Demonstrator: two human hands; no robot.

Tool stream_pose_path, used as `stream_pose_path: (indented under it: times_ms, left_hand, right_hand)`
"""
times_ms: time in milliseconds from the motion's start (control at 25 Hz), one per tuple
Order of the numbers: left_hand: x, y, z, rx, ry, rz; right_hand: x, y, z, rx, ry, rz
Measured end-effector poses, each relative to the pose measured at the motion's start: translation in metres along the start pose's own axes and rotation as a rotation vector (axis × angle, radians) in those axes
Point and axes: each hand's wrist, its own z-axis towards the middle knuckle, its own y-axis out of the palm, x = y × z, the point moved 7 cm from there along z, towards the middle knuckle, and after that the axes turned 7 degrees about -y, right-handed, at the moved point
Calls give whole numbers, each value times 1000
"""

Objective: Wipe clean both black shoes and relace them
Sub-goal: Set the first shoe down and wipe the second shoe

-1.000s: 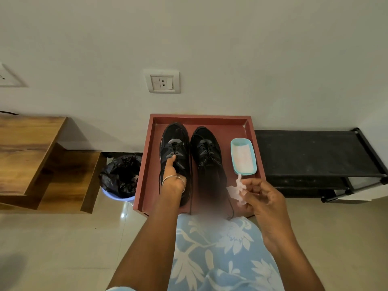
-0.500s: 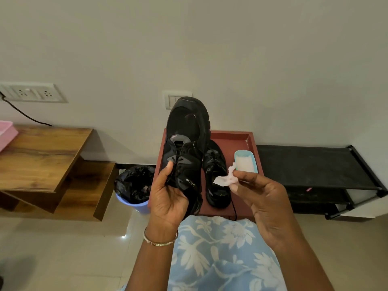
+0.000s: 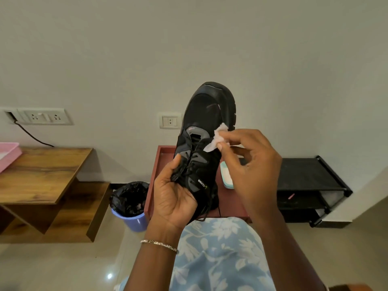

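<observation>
My left hand (image 3: 174, 196) grips a black laced shoe (image 3: 204, 131) around its heel and holds it up in front of me, toe pointing up and away. My right hand (image 3: 249, 164) pinches a small white wipe (image 3: 217, 139) and presses it against the shoe's upper, just right of the top of the laces. The raised shoe and my hands hide the second black shoe. Below lies the red-brown tray (image 3: 161, 164), with a light-blue dish (image 3: 225, 177) on it that peeks out beside my right hand.
A blue bin with a black liner (image 3: 130, 204) stands on the floor left of the tray. A wooden stepped table (image 3: 42, 175) carrying a pink tray (image 3: 7, 156) is at the left. A black rack (image 3: 310, 181) is at the right. The wall is close behind.
My left hand lifted one shoe off the tray and raised it higher. My right hand brought the wipe up from beside the dish onto the shoe's upper.
</observation>
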Motion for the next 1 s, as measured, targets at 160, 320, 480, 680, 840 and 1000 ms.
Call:
stream_pose_path:
  times_ms: [160, 320, 480, 680, 840, 1000]
  left_hand:
    - [-3, 11, -30, -6, 16, 84]
    - [-18, 17, -52, -6, 24, 203]
    - [-27, 30, -67, 0, 55, 264]
    - [-28, 35, -83, 95, 60, 328]
    - [-27, 34, -85, 74, 29, 267]
    - [-19, 33, -86, 18, 27, 177]
  right_hand:
    - [-22, 8, -40, -133, -44, -61]
    - [-39, -13, -47, -116, -145, -153]
    - [-51, -42, -27, 53, -190, -188]
    - [-71, -54, -36, 218, -219, -184]
    - [-75, -54, -24, 140, -224, -193]
    - [-85, -22, -65, -140, -190, -53]
